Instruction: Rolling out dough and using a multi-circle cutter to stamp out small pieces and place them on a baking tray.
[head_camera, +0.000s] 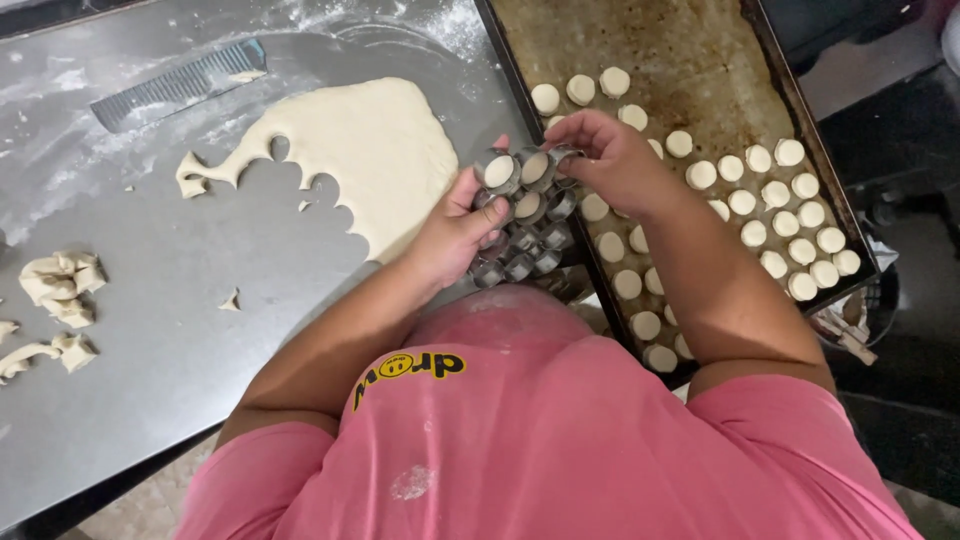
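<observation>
Left hand: closed around the lower part of the cutter, thumb across its face, fingers behind.
Right hand: fingertips pinched at the cutter's upper edge, palm turned down.
Cutter: a cluster of joined metal rings, held between both hands, tilted, above the gap where table meets tray.
Ring contents: three upper rings near the right fingertips are filled with dough discs; lower rings under the left thumb are empty.
Tray: dark, stained, just right of the grip; its near edge passes under the cutter.
Discs: small round pieces in rows on the tray, right of and below the right hand.
Dough sheet: flat on the table, left of the left hand, its near edge scalloped by round cut-outs.
Scraps: dough lumps, well left of the grip.
Scraper: toothed, on the table beyond the sheet.
</observation>
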